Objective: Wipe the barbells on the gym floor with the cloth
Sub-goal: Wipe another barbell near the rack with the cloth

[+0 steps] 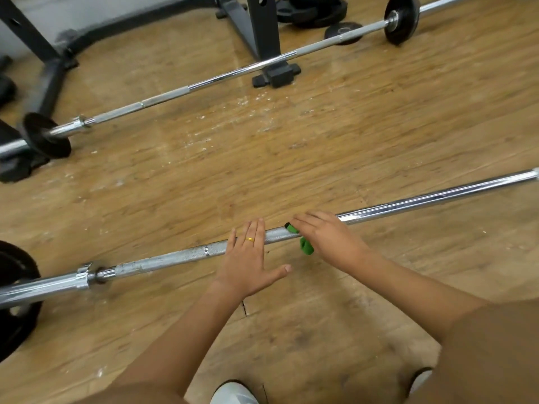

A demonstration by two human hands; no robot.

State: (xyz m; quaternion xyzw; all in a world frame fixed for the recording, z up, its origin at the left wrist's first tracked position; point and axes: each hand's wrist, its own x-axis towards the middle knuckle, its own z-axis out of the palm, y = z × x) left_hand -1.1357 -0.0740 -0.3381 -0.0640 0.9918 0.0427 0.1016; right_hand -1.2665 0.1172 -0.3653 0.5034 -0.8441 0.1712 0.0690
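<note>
A long chrome barbell with a knurled grey middle (408,204) lies across the lower half of the frame on the worn wood-plank floor (291,141). The left hand (248,258) lies flat on its knurled part at centre, fingers straight and released. Just to its right, the right hand (329,234) covers a small bunched green cloth (306,248) on the shaft. Its fingers drape over cloth and bar, but I cannot tell whether they or the thumb clench the cloth. The bar's right end shows no plate, so a hard stroke could roll it if the flat palm lifts. The rough knurling may snag the cloth and drag it out. A second chrome barbell (204,81) crosses the upper frame, well apart, seemingly not yet wiped.
</note>
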